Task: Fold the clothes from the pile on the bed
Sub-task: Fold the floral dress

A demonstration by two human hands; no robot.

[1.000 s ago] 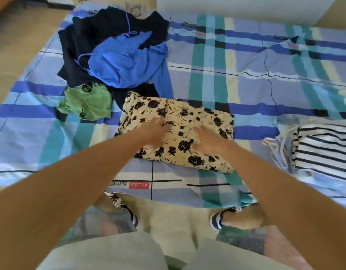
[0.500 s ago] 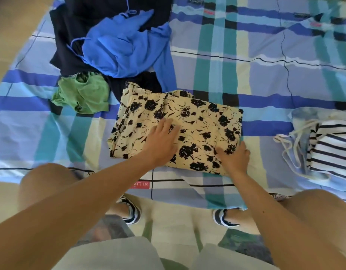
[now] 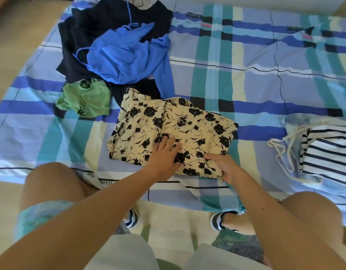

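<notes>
**Folding the floral piece at the bed's near edge**

My left hand (image 3: 164,158) lies flat, fingers straight, on the folded cream fabric garment with black flowers (image 3: 189,127). My right hand (image 3: 225,168) grips its near right corner. The garment lies on the blue and teal checked bedsheet (image 3: 246,84), just in front of the pile: a bright blue top (image 3: 127,57), dark navy clothes (image 3: 102,22) and a crumpled green piece (image 3: 86,100). A folded navy-and-white striped garment (image 3: 328,152) lies well to the right.

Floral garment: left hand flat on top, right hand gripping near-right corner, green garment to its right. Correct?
No: the head view shows the green garment left of the floral garment. The left hand flat on it and the right hand gripping its near-right corner are correct.
</notes>
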